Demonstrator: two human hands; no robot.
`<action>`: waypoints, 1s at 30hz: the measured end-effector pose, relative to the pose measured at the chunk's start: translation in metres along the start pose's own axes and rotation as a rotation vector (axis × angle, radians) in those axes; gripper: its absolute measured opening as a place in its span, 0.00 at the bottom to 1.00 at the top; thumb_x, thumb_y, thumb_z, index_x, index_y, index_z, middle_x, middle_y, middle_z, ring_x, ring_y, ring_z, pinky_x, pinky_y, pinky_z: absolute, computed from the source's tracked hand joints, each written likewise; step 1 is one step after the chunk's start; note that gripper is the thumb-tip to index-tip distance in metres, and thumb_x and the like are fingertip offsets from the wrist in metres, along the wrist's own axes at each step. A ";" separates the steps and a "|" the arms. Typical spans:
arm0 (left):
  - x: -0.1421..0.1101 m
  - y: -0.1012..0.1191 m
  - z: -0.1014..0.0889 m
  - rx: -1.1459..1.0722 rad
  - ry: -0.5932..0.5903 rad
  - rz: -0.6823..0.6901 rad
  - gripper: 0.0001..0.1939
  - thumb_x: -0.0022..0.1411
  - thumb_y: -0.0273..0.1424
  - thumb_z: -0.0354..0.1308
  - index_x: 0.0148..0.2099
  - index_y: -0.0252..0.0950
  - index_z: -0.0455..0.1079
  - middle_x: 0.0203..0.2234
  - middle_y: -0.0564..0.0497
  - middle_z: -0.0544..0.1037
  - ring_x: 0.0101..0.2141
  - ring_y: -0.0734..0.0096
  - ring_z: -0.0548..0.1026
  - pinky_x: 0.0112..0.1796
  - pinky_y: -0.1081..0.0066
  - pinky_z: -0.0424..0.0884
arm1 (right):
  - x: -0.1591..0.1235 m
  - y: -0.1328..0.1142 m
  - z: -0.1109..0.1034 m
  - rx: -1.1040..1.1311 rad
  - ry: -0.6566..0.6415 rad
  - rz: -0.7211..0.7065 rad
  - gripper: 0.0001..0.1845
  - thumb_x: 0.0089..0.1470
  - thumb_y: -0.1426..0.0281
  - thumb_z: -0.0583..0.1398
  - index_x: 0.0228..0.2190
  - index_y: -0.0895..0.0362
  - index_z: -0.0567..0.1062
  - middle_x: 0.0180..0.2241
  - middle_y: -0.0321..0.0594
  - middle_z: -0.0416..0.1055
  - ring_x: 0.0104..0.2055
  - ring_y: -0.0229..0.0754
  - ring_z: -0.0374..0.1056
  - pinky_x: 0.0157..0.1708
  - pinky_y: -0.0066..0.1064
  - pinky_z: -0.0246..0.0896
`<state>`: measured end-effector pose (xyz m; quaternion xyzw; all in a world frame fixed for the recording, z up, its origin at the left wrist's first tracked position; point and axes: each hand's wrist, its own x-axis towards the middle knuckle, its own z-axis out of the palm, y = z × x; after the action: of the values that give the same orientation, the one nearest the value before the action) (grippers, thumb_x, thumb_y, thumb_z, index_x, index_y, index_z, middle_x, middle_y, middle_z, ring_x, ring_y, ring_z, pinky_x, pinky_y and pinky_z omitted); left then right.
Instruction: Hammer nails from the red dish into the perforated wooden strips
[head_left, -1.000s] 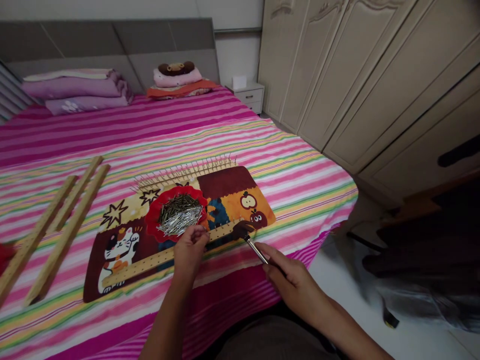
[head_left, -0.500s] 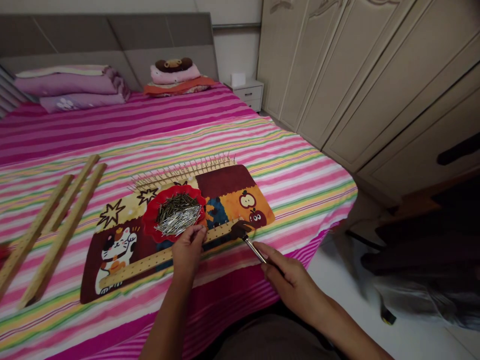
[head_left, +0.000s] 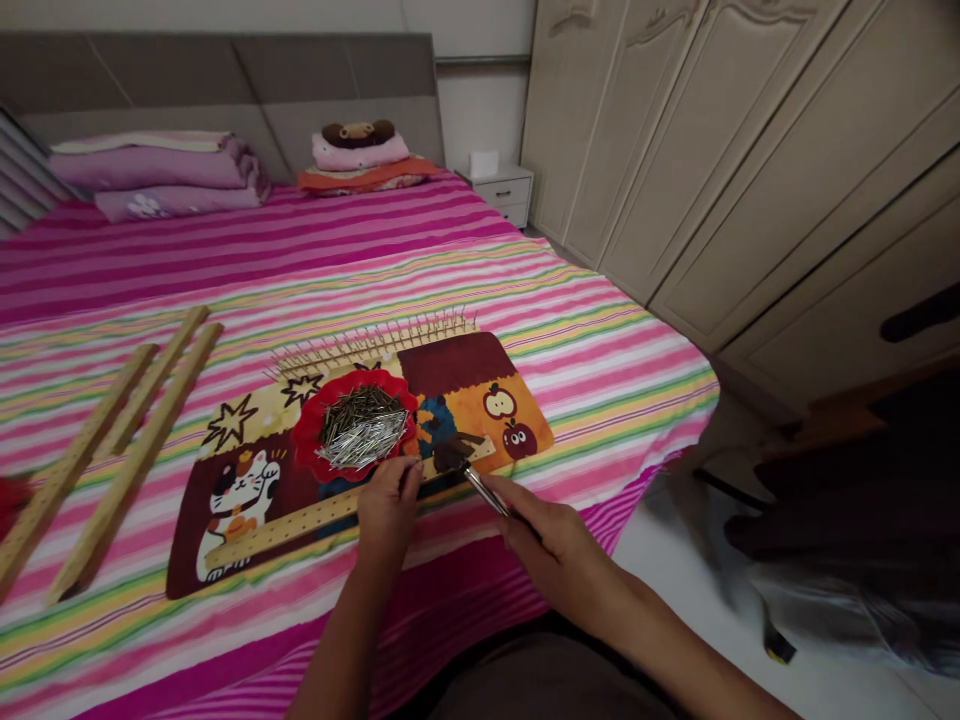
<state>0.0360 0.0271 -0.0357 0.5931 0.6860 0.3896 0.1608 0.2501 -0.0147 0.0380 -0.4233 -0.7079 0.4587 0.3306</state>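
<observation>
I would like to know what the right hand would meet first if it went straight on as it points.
The hammer in the right hand would probably meet the red bowl first, unless it passes above; height is unclear.

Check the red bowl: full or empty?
Full, or nearly: nails, dark and silvery, heap across the red bowl, hiding its bottom.

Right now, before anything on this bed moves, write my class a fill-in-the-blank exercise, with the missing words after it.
The person's ____ hand grips the hammer. The bowl of nails is ____. Left of the mat lie ____ wooden bars. The picture at the mat's end nearest those bars is a ____.

Missing words: right; red; three; cat.
</observation>
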 end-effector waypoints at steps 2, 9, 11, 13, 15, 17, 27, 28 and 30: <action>-0.002 -0.001 0.001 0.003 0.017 0.021 0.11 0.57 0.37 0.51 0.33 0.38 0.72 0.28 0.51 0.77 0.31 0.70 0.73 0.36 0.72 0.67 | 0.009 -0.003 0.004 -0.027 -0.011 -0.035 0.25 0.59 0.77 0.50 0.57 0.54 0.63 0.45 0.41 0.74 0.49 0.41 0.69 0.48 0.33 0.64; -0.001 -0.004 0.002 0.011 0.017 0.023 0.10 0.56 0.35 0.51 0.32 0.38 0.72 0.27 0.51 0.77 0.30 0.71 0.73 0.34 0.73 0.67 | 0.030 -0.002 0.016 -0.132 -0.053 -0.152 0.30 0.58 0.79 0.49 0.60 0.49 0.57 0.52 0.41 0.71 0.49 0.43 0.70 0.48 0.36 0.65; -0.001 -0.005 0.004 0.001 0.015 0.011 0.09 0.56 0.34 0.51 0.32 0.38 0.72 0.28 0.51 0.77 0.30 0.71 0.73 0.34 0.72 0.67 | 0.030 -0.003 0.015 -0.122 -0.074 -0.135 0.30 0.58 0.79 0.49 0.60 0.48 0.57 0.52 0.40 0.71 0.49 0.42 0.70 0.49 0.36 0.64; 0.000 -0.004 0.005 -0.007 0.007 0.003 0.09 0.56 0.34 0.51 0.32 0.38 0.72 0.28 0.51 0.77 0.31 0.70 0.74 0.34 0.72 0.67 | 0.026 -0.004 0.013 -0.094 -0.067 -0.114 0.29 0.59 0.78 0.48 0.60 0.49 0.57 0.53 0.40 0.70 0.50 0.41 0.69 0.50 0.36 0.64; -0.001 -0.003 0.005 -0.014 -0.007 0.002 0.10 0.56 0.35 0.51 0.32 0.38 0.72 0.28 0.51 0.77 0.31 0.70 0.74 0.35 0.71 0.68 | 0.019 -0.005 0.009 -0.061 -0.042 -0.094 0.27 0.60 0.76 0.49 0.60 0.51 0.58 0.53 0.41 0.70 0.53 0.42 0.67 0.52 0.37 0.62; -0.001 -0.001 0.001 -0.017 -0.020 -0.008 0.10 0.55 0.35 0.52 0.33 0.38 0.73 0.29 0.51 0.78 0.32 0.69 0.74 0.36 0.71 0.68 | 0.009 -0.005 0.005 -0.041 -0.013 -0.069 0.26 0.60 0.75 0.49 0.59 0.52 0.59 0.52 0.42 0.70 0.54 0.42 0.65 0.53 0.36 0.61; 0.044 0.002 -0.051 0.584 -0.122 -0.205 0.15 0.58 0.33 0.48 0.41 0.37 0.74 0.41 0.44 0.76 0.40 0.61 0.74 0.39 0.67 0.67 | -0.020 0.017 -0.008 -0.122 0.106 0.085 0.24 0.59 0.69 0.49 0.56 0.60 0.64 0.16 0.29 0.60 0.16 0.34 0.57 0.19 0.23 0.60; 0.050 0.004 -0.052 0.652 -0.181 -0.215 0.16 0.58 0.33 0.47 0.41 0.37 0.74 0.42 0.43 0.76 0.40 0.59 0.74 0.37 0.66 0.67 | -0.020 0.017 -0.008 -0.121 0.108 0.086 0.24 0.59 0.69 0.49 0.56 0.60 0.65 0.16 0.29 0.59 0.17 0.34 0.56 0.19 0.23 0.60; 0.060 0.006 -0.050 0.748 -0.285 -0.205 0.16 0.58 0.32 0.46 0.40 0.37 0.74 0.42 0.42 0.76 0.38 0.59 0.74 0.34 0.66 0.66 | -0.019 0.017 -0.008 -0.115 0.104 0.088 0.25 0.59 0.69 0.48 0.56 0.61 0.65 0.17 0.30 0.59 0.17 0.34 0.55 0.20 0.24 0.60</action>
<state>-0.0084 0.0663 0.0158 0.5871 0.8068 0.0094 0.0655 0.2700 -0.0255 0.0234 -0.4957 -0.6956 0.4087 0.3215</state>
